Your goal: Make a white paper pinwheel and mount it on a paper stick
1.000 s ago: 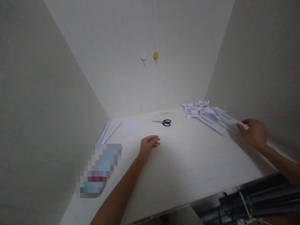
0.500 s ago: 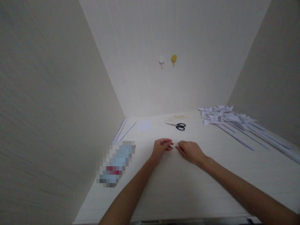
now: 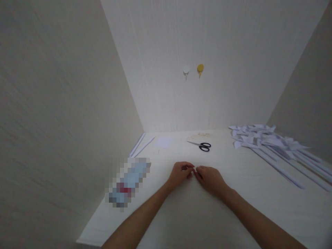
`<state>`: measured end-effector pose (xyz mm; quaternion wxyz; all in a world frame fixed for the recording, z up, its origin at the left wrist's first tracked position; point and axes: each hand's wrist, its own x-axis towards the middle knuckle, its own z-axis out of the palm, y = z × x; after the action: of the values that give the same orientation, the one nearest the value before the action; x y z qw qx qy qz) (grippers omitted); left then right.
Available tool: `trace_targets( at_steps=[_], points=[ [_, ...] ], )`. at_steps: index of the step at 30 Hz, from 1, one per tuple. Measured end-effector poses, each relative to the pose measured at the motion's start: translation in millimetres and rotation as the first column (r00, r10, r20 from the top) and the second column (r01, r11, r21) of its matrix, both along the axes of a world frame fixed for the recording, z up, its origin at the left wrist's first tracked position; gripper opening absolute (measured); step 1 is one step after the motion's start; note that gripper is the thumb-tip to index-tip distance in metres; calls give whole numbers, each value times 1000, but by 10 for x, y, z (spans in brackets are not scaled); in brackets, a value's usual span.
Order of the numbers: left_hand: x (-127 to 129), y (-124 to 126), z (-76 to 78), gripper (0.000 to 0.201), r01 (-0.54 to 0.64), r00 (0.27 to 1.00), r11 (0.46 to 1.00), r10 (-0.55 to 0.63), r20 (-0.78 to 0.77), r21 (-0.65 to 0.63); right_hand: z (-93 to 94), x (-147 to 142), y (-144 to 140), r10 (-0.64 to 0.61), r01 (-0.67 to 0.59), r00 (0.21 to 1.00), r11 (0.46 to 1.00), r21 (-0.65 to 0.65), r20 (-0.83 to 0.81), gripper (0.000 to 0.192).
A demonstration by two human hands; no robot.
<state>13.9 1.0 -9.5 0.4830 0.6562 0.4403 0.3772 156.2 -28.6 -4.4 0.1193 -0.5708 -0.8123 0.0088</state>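
Over the middle of the white table [image 3: 166, 207], my left hand [image 3: 181, 174] and my right hand [image 3: 209, 178] meet at the fingertips. The left thumb and fingers are pinched together, and whatever sits between them is too small to make out. My right hand is curled, its fingertips pressed close to the left ones; its contents are hidden too. Just beyond the hands lie scissors [image 3: 201, 145] with black handles, blades pointing left. A square of white paper [image 3: 163, 142] lies further left, flat on the table.
Several white paper pinwheels on rolled sticks [image 3: 269, 140] are heaped at the right. Two rolled paper sticks [image 3: 144, 146] lie at the back left, with a pixelated light-blue item [image 3: 131, 180] nearer me. White [image 3: 186, 71] and yellow [image 3: 200, 68] hooks hang on the back wall.
My hands have come together, closing the small gap between their fingertips. The left fingers have drawn into a pinch. The whole view has shifted slightly.
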Motion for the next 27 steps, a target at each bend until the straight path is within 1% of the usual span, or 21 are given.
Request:
trace_targets(
  at_steps=[1, 3, 4, 5, 7, 9, 11, 13, 15, 17, 19, 22, 27],
  points=[
    [3, 10, -8, 17, 5, 999, 1000, -4, -51, 28, -3, 4, 6, 0, 0, 1000, 1000, -5, -1, 34],
    [4, 71, 2, 20, 20, 970, 991, 12, -241, 130, -7, 14, 17, 6, -6, 1000, 1000, -5, 1, 33],
    [-2, 130, 26, 22, 28, 924, 978, 54, -380, 208, -6, 18, 22, 13, -13, 1000, 1000, 3, 3, 32],
    [-15, 208, 65, 22, 49, 840, 950, 128, -527, 309, -5, 21, 25, 19, -19, 1000, 1000, 12, 4, 31],
    [-67, 421, 182, 23, 42, 776, 928, 203, -597, 371, -2, 23, 30, 25, -25, 1000, 999, 22, 6, 30],
    [-154, 675, 322, 25, 29, 700, 916, 268, -662, 401, 2, 22, 33, 25, -25, 1000, 1000, 13, 1, 30],
    [-260, 913, 441, 21, 3, 598, 917, 318, -736, 399, 3, 22, 36, 23, -23, 1000, 1000, 0, -5, 29],
    [-359, 1090, 508, 18, -24, 493, 924, 344, -799, 382, 4, 24, 40, 25, -25, 1000, 1000, -3, -6, 29],
    [-428, 1192, 520, 20, -41, 404, 931, 348, -846, 364, 5, 27, 45, 30, -30, 1000, 1000, 6, -6, 28],
    [-461, 1239, 496, 30, -42, 332, 938, 339, -880, 345, 6, 29, 49, 44, -44, 999, 999, 25, -5, 27],
    [-466, 1266, 468, 33, -33, 282, 940, 335, -899, 340, 6, 29, 54, 52, -51, 999, 998, 38, -9, 27],
    [-467, 1319, 461, 33, -13, 226, 944, 323, -919, 328, 1, 32, 58, 50, -49, 999, 998, 35, -19, 27],
    [-539, 1441, 513, 32, 23, 165, 961, 269, -949, 277, -12, 40, 62, 53, -53, 998, 998, 32, -27, 27]
  ],
)
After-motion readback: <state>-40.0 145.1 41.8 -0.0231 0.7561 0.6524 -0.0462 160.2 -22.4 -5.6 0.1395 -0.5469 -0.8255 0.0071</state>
